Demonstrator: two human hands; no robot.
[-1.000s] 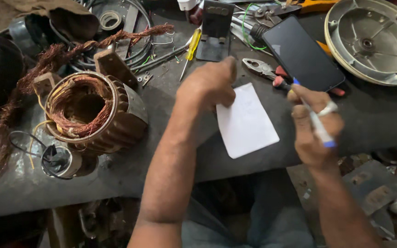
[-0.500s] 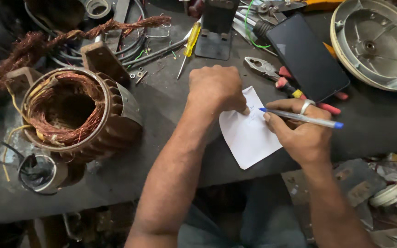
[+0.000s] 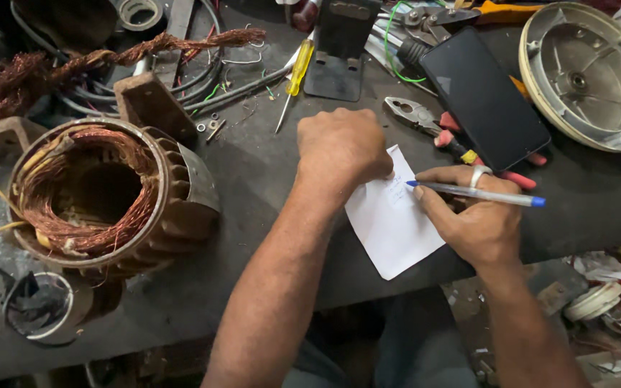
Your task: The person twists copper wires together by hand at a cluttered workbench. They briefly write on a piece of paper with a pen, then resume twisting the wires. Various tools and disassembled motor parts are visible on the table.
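left hand (image 3: pixel 343 147) rests as a closed fist on the white paper (image 3: pixel 393 223); right hand (image 3: pixel 472 215) pinches a blue pen (image 3: pixel 476 192), its tip touching that paper.

A copper-wound stator (image 3: pixel 106 197) sits left on the worktop (image 3: pixel 253 179); far right lie a phone (image 3: pixel 483 97), pliers (image 3: pixel 425 122) and a round metal cover (image 3: pixel 587 72).

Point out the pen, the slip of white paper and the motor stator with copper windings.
pen (image 3: pixel 479 194), head view, middle of its barrel.
white paper (image 3: pixel 397 230), head view, bare centre of the sheet.
motor stator (image 3: pixel 181 215), head view, ribbed outer casing.
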